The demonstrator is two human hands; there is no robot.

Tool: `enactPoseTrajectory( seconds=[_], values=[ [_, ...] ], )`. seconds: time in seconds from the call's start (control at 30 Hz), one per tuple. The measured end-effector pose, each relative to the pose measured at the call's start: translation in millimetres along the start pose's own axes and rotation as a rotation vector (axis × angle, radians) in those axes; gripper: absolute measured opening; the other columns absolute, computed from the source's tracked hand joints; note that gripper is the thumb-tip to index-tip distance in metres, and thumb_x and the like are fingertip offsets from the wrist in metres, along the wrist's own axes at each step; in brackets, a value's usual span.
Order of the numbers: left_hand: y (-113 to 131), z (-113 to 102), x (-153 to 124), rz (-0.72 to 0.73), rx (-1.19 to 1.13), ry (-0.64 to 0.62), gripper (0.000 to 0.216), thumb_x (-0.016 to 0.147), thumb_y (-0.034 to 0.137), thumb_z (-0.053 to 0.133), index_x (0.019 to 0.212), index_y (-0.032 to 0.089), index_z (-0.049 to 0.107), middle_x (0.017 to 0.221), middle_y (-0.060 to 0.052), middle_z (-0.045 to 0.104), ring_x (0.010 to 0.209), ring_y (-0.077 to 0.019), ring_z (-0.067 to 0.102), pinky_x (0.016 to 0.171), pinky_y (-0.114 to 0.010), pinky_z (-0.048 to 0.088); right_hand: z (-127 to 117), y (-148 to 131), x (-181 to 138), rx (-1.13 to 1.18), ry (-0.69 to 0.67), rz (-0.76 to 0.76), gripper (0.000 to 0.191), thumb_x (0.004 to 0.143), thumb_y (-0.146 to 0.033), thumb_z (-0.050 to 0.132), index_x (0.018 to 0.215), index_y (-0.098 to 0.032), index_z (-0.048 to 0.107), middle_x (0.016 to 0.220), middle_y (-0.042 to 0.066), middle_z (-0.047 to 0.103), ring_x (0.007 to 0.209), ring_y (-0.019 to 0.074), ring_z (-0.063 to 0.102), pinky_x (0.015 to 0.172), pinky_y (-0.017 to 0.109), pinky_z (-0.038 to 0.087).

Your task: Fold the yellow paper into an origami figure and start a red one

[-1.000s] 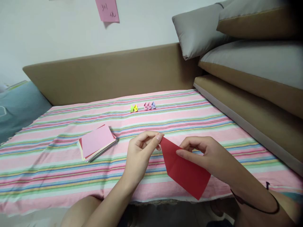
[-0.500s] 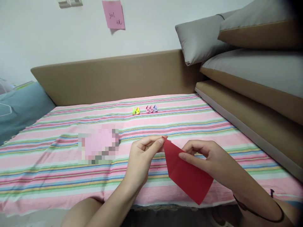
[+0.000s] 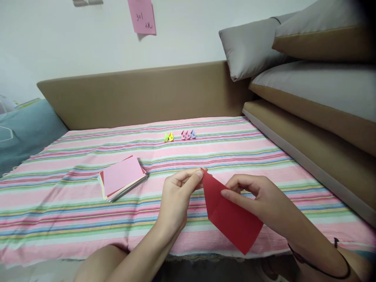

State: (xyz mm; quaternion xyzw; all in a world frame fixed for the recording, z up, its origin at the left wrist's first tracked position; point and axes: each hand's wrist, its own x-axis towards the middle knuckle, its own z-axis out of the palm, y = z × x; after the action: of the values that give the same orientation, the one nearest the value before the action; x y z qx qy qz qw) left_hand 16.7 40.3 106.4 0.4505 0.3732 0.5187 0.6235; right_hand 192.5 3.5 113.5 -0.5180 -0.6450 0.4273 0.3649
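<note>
A folded red paper is held just above the striped cloth, its pointed tip up and to the left. My left hand pinches that tip between thumb and forefinger. My right hand holds the paper's right edge, forefinger laid across the front, thumb behind. To the left lies a stack of coloured paper squares with a pink sheet on top. Further back stands a row of small folded paper pieces, yellow-green, pink and purple.
A tan padded backrest runs behind the cloth. Grey and tan cushions are stacked at the right. A teal pillow sits at the left. A pink note hangs on the wall. My knee shows below.
The view has tilted up slightly, so everything sits a little lower in frame. Both hands keep the same hold on the red paper.
</note>
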Motion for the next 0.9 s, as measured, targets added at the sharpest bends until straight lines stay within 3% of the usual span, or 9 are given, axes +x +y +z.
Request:
enactPoseTrajectory(
  seconds=[0.27,0.47,0.73,0.9],
  values=[
    [-5.0,-2.5,0.9,0.008,-0.037,0.057,0.014,0.073,0.028,0.073,0.066,0.016,0.074,0.066,-0.001,0.07,0.062,-0.0095,0.059,0.067,-0.021,0.051,3.8,0.0,0.0,-0.009,0.002,-0.003,0.023,0.089,-0.036,0.056,0.072,-0.021,0.062,0.074,-0.002,0.064,0.068,0.0103,0.057,0.06,0.019,0.043],
    [0.3,-2.5,0.0,-0.008,-0.036,0.005,0.013,0.077,0.03,0.071,0.082,0.019,0.077,0.078,-0.003,0.074,0.07,-0.0101,0.064,0.071,-0.019,0.052,4.3,-1.4,-1.6,0.007,0.023,-0.004,0.023,0.089,-0.035,0.056,0.071,-0.021,0.061,0.074,-0.003,0.064,0.068,0.0097,0.057,0.061,0.019,0.043],
    [0.9,-3.5,-1.5,0.026,-0.011,-0.006,0.012,0.079,0.028,0.07,0.081,0.018,0.076,0.087,-0.006,0.075,0.089,-0.0184,0.069,0.079,-0.024,0.053,4.6,-1.8,-1.8,-0.01,0.027,-0.012,0.022,0.089,-0.034,0.055,0.073,-0.021,0.062,0.074,-0.003,0.065,0.069,0.0111,0.058,0.061,0.021,0.042],
    [0.3,-2.5,-2.6,-0.006,-0.045,0.031,0.011,0.077,0.029,0.072,0.076,0.019,0.076,0.078,-0.004,0.075,0.078,-0.0149,0.07,0.074,-0.021,0.054,5.2,-2.9,-2.1,-0.002,0.022,-0.013,0.022,0.089,-0.034,0.056,0.072,-0.021,0.061,0.074,-0.002,0.064,0.068,0.0114,0.058,0.061,0.021,0.043]
  ],
)
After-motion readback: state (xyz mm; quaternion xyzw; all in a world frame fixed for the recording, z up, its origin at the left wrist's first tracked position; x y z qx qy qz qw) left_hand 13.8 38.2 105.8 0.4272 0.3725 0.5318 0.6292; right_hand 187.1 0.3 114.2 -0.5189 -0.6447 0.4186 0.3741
